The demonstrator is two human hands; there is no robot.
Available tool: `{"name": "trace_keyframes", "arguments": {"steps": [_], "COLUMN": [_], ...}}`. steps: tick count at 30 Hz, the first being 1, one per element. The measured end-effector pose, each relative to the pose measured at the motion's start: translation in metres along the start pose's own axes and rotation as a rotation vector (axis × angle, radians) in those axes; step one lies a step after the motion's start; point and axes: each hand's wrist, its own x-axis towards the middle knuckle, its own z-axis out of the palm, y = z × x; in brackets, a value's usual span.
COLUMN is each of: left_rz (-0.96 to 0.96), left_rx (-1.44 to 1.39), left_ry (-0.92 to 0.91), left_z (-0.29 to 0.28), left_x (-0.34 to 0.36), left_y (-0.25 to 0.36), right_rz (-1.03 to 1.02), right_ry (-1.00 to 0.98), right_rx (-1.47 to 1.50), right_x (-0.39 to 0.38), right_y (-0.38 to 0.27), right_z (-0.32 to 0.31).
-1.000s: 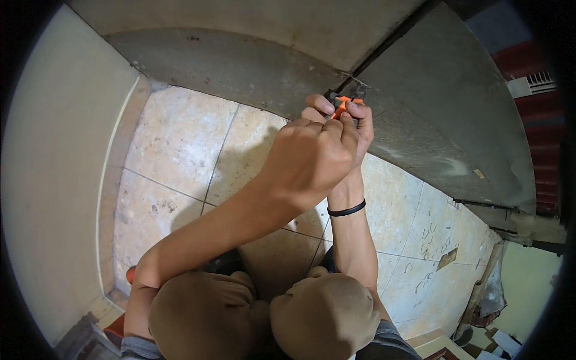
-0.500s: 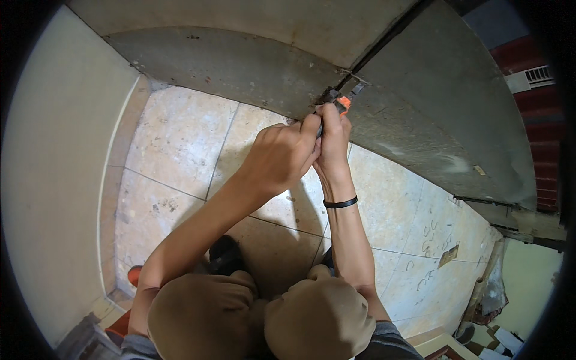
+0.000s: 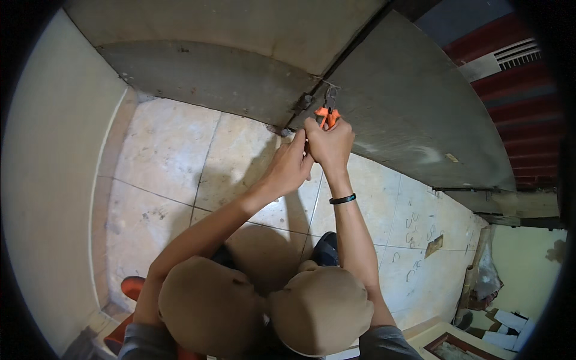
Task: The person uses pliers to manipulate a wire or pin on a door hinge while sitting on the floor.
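Currently pliers (image 3: 327, 114) up against door (image 3: 414, 108), orange handles wrapped in fingers of right hand (image 3: 333, 144); nose at thin wire (image 3: 333, 86) near door gap, whether gripping it cannot tell. Left hand (image 3: 287, 167) just beside right, its fingertips partly hidden, cannot tell if pinching anything. Dark latch (image 3: 303, 103) left of pliers, tiled floor (image 3: 162, 144) below
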Motion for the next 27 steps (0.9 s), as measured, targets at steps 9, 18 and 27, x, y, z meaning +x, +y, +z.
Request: {"name": "trace_keyframes", "arguments": {"steps": [9,18,27], "left_rz": [0.056,-0.002,-0.159], "left_rx": [-0.726,-1.170,-0.514], "left_ry": [-0.083,-0.304,-0.342], "left_z": [0.066,0.071,0.021], "left_x": [0.025,0.034,0.000], "left_y": [0.000,0.081,0.024], "right_rz": [-0.346,-0.904,0.044], "right_ry": [0.010,-0.011,-0.485], "right_rx": [-0.846,-1.696,-0.175], "right_x": [0.020,0.040,0.026], "right_y": [-0.019,-0.078,-0.001], "right_z": [-0.052,-0.061,-0.101]}}
